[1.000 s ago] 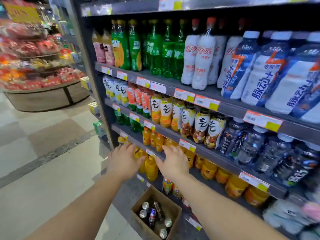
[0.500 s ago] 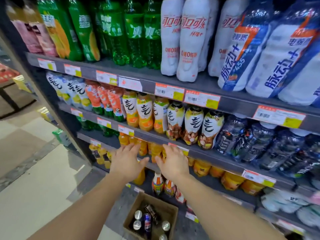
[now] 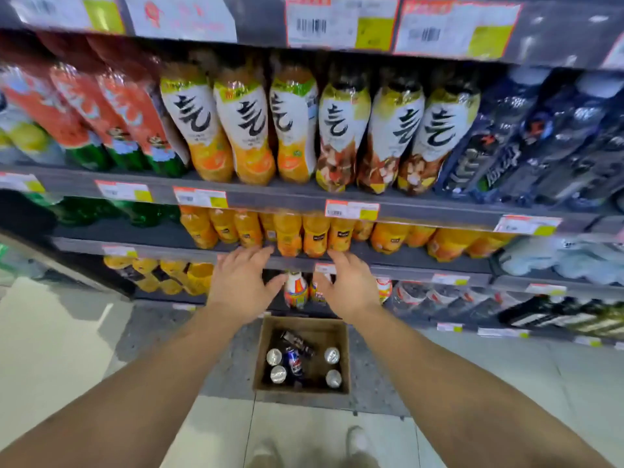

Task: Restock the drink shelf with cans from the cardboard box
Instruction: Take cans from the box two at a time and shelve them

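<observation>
Empty hands at the shelf, cans waiting in the box below.

Both hands are spread and hold nothing: the left hand (image 3: 241, 282) and right hand (image 3: 347, 285) hover by the shelf (image 3: 422, 268) edge, just under the orange bottles (image 3: 304, 234). The cans (image 3: 297, 361) sit in the box (image 3: 266, 349) on the floor (image 3: 67, 349), directly beneath the hands, most upright, a couple lying tilted. They look rigid and, if full, fairly heavy, with smooth sides that may slip (no dents visible), so a grip around the middle of the body seems safest, taking the upright ones first.
</observation>
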